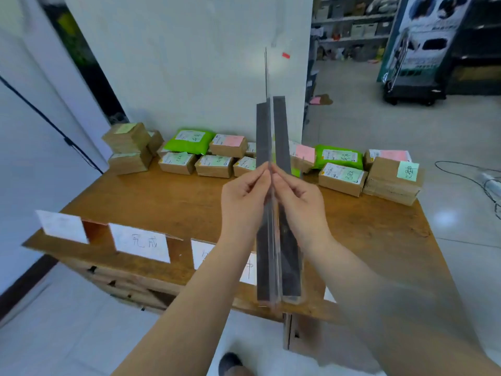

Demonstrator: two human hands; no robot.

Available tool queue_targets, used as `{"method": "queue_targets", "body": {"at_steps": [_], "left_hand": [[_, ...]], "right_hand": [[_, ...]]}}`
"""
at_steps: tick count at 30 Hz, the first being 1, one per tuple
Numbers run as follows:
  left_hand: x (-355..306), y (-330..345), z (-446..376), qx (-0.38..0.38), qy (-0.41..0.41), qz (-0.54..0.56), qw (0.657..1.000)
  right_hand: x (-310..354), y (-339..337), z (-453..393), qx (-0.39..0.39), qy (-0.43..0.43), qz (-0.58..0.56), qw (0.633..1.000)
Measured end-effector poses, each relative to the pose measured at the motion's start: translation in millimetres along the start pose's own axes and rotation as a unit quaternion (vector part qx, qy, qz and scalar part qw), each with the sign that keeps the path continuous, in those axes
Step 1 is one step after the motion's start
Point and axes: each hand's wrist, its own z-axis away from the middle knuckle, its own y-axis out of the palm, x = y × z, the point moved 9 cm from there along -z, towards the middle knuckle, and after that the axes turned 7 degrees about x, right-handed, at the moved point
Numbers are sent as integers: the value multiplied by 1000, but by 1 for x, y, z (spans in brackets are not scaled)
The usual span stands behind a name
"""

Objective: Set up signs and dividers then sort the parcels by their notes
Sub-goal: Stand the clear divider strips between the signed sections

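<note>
I hold two clear dividers [279, 147] with dark grey bases upright and edge-on above the wooden table [162, 202]. My left hand [242, 191] pinches them from the left and my right hand [299, 194] from the right, fingertips meeting at the clear panels. Three white paper signs stand along the table's near edge: a blank-looking one [63, 226], one with handwriting [141, 245], and one [203, 253] partly hidden behind my left arm. Several brown boxes [215, 165] and green bags [189, 141] with pink or green notes line the far edge.
A white wall rises behind the table, with a black cable [54, 126] slanting down at the left. A black trolley [412, 90] and shelves stand at the back right. Cables [485, 183] lie on the tiled floor to the right. My shoe [230, 363] shows below.
</note>
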Motion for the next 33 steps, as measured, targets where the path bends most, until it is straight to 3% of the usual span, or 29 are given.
{"method": "queue_targets", "body": {"at_steps": [7, 13, 25, 33], "left_hand": [[-25, -40, 35, -12, 70, -90, 993], [-37, -99, 60, 0, 86, -129, 988], [-43, -283, 160, 0, 57, -172, 983], [-38, -381, 203, -55, 55, -143, 987]], "right_hand": [[8, 44, 17, 21, 22, -119, 992], [12, 108, 43, 52, 16, -152, 987], [11, 301, 124, 138, 84, -202, 966], [11, 402, 153, 171, 116, -179, 962]]}}
